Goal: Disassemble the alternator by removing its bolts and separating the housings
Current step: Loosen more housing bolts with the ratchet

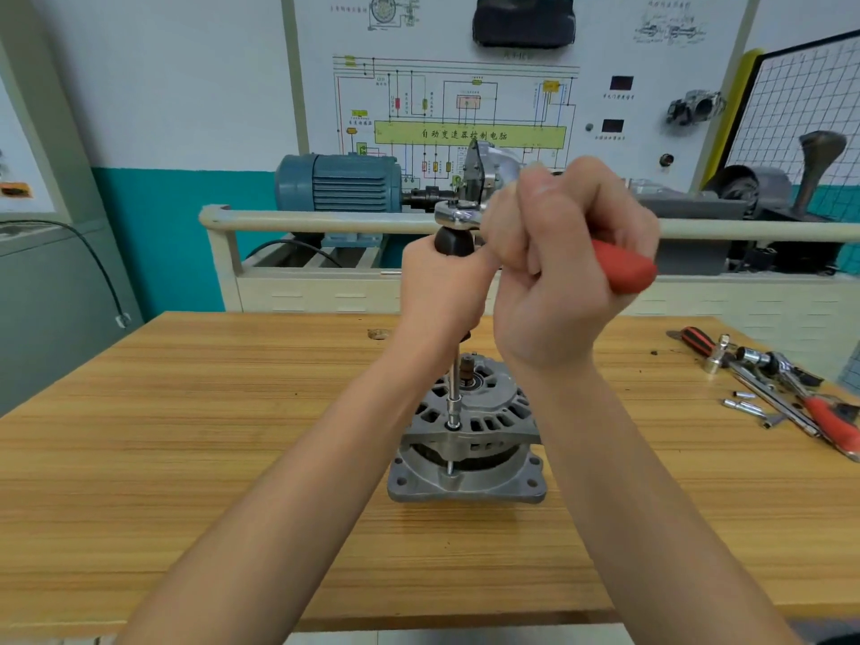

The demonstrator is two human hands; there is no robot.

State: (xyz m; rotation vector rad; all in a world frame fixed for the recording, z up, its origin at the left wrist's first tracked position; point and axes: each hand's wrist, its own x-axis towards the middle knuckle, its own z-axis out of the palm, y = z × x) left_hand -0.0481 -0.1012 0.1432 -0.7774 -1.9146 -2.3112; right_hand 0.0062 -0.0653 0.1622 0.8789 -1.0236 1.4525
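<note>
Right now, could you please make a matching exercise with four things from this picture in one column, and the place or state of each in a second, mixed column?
Things:
1. grey metal alternator
2. red ratchet handle
3. black driver handle
4. loose silver sockets

Places or states:
A. gripped by the left hand
B. lying at the table's right side
C. standing on the wooden table, centre
D. gripped by the right hand

Pairs: 1-C, 2-D, 3-A, 4-B

automotive training workshop: wiring-diagram board, electric motor, wooden workbench, sockets.
</note>
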